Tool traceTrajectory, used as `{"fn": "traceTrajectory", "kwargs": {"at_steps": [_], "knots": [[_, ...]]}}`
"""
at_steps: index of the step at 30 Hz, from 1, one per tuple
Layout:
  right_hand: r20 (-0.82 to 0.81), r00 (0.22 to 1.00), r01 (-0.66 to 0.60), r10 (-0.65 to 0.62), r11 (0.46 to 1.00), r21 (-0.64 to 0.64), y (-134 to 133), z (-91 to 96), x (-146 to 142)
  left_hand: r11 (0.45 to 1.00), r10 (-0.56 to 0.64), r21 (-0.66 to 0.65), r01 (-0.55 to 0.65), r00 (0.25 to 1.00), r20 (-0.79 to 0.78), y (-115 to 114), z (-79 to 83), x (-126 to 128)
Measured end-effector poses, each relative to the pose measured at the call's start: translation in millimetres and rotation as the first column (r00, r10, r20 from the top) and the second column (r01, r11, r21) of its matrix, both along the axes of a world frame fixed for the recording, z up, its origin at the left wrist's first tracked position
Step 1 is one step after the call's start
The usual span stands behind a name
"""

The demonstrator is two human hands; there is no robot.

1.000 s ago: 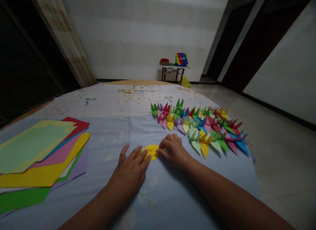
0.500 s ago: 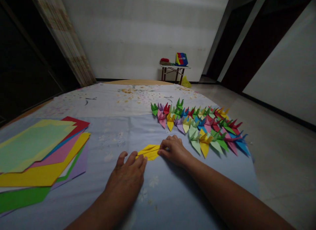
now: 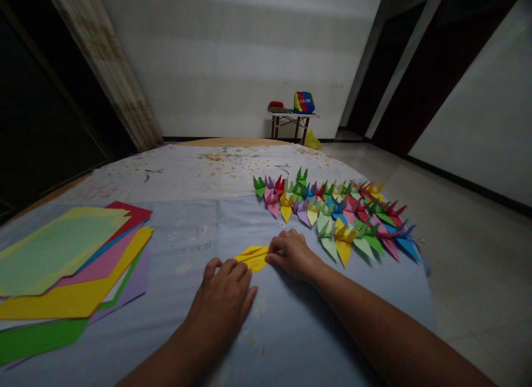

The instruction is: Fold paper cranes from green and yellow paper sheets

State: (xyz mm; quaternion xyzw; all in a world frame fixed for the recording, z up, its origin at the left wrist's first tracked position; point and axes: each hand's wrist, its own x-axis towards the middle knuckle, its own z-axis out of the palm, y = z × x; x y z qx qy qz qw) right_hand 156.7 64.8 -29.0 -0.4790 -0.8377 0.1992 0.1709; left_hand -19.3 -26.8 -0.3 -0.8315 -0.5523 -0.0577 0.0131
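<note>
A folded piece of yellow origami paper (image 3: 253, 257) lies on the tablecloth in front of me, with creases along its length. My right hand (image 3: 291, 253) pinches its right end between thumb and fingertips. Over its left end rest the fingertips of my left hand (image 3: 226, 293), bent a little and pressing down, with the thumb held apart. That left end is hidden under the fingers. Beyond my right hand stand rows of folded paper cranes (image 3: 343, 240) in many colours.
On the left is a stack of coloured paper sheets (image 3: 78, 298). A pale flowered tablecloth (image 3: 183, 176) covers the round table. Near the far wall, a small table (image 3: 293, 116) carries a colourful box (image 3: 304, 102) and a red item (image 3: 276, 105).
My left hand has shifted slightly right along the yellow paper, and its thumb now sticks out to the right. My right hand keeps its pinch in nearly the same place.
</note>
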Motion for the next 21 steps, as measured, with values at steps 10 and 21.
{"fn": "traceTrajectory", "kwargs": {"at_steps": [10, 21], "knots": [[-0.090, 0.995, -0.027, 0.036, 0.994, 0.102, 3, -0.4, -3, 1.000, -0.016, -0.005, 0.016, 0.994, 0.107, 3, -1.4, -4], [-0.149, 0.983, -0.102, 0.108, 0.994, 0.046, 0, 1.3, -9, 0.967, 0.225, -0.003, -0.255, 0.848, 0.479, 28, -21.3, -24]]}}
